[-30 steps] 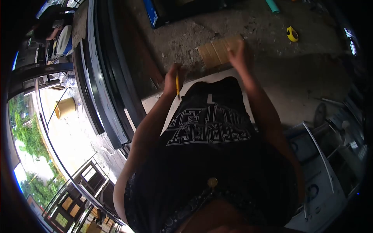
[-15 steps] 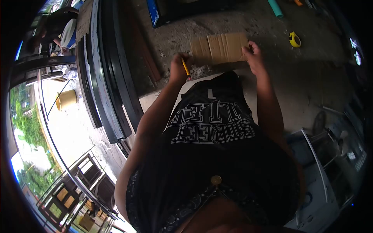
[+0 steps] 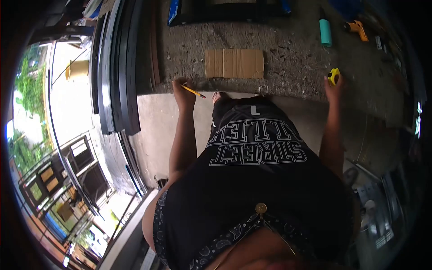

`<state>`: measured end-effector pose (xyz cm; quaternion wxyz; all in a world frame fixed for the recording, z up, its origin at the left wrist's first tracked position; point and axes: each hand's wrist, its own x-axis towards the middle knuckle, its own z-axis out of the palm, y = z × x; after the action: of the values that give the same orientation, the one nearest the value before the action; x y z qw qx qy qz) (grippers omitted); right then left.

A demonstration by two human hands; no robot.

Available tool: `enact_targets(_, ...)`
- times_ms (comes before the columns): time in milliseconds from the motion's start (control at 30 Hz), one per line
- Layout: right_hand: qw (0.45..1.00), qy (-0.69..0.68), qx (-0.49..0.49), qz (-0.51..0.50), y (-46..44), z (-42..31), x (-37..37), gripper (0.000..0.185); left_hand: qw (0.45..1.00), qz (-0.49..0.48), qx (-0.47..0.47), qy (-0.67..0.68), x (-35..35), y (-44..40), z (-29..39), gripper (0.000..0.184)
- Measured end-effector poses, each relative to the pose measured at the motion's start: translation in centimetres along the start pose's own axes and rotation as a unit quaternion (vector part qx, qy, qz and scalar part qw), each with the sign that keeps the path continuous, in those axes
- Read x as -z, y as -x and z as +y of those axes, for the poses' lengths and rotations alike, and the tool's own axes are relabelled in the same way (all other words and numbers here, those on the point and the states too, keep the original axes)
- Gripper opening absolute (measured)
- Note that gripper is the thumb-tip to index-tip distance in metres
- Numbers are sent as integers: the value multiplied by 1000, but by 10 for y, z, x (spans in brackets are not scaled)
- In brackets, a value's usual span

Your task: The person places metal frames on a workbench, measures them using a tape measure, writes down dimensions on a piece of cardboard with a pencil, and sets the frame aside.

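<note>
A yellow pencil (image 3: 194,91) is in my left hand (image 3: 183,93), which is closed round it near the front edge of the worktable. Between my two hands a creased piece of brown cardboard (image 3: 234,64) lies flat on the worktable (image 3: 288,72). Off to the right, my right hand (image 3: 334,90) has its fingers closed on a yellow and black tape measure (image 3: 333,76).
Beyond the tape measure lie a teal cylinder (image 3: 325,33) and an orange tool (image 3: 358,29). A dark frame (image 3: 220,13) with blue corners is at the back. Long dark metal bars (image 3: 121,67) run along the left side.
My right hand has let go of the cardboard and moved right onto the tape measure. The cardboard now rests on the table. My left hand keeps the pencil and has shifted slightly left.
</note>
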<state>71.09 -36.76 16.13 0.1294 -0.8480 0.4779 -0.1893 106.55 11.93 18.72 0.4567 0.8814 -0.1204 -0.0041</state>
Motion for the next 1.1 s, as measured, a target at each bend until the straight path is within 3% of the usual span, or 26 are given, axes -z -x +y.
enact_targets(33,998,-43,-22,-40,-6,7,7,80,996,-6,75,56,0,9,9,18)
enact_targets(133,995,-60,-26,-76,-19,14,7,82,998,16,47,24,-4,29,7,18)
enact_targets(233,985,-46,-113,-119,-28,-8,10,81,999,32,15,-34,-8,33,19,15)
enact_targets(267,990,-36,-103,-90,-27,-1,-1,80,998,34,-1,-49,-10,29,23,14)
enact_targets(333,996,-15,-84,-30,-22,10,-23,79,998,9,-19,58,-26,-3,-10,11)
enact_targets(400,999,-17,-51,-4,-14,10,-21,78,992,-64,-3,112,-40,-44,-10,9)
enact_targets(467,999,-39,-25,13,-4,9,-13,77,986,-112,-116,-39,-50,-92,48,17)
enact_targets(500,998,-60,-17,17,3,8,-6,77,945,-97,-251,-187,-60,-113,72,23)
enact_targets(567,991,-119,-17,63,14,12,2,77,917,-78,-324,-218,-92,-163,82,36)
enact_targets(633,973,-185,-34,133,38,41,0,77,850,-125,-379,-343,-102,-198,106,55)
enact_targets(700,965,-80,-138,210,71,57,16,62,822,-237,-310,-415,-110,-222,139,58)
enact_targets(733,978,39,-178,97,87,64,34,59,801,-292,-270,-448,-116,-231,144,60)
enact_targets(767,964,157,-214,-19,107,74,57,57,777,-299,-300,-465,-125,-244,137,59)
enact_targets(800,967,244,-49,63,159,120,53,29,752,-308,-330,-481,-135,-259,128,59)
enact_targets(833,943,333,-16,18,211,192,39,27,725,-316,-361,-494,-142,-266,121,58)
enact_targets(867,968,194,-130,97,264,217,31,29,727,-345,-355,-476,-140,-265,135,58)
enact_targets(900,884,463,13,-62,329,270,29,38,729,-373,-349,-457,-132,-262,162,58)
enact_targets(967,893,301,-234,-240,378,207,55,38,758,-401,-335,-391,-140,-274,166,60)
enact_targets(1067,847,61,-460,-261,415,130,57,40,730,-392,-469,-306,-120,-263,237,28)
enact_targets(1100,830,-11,-495,-255,419,107,53,40,740,-399,-452,-298,-130,-261,235,33)
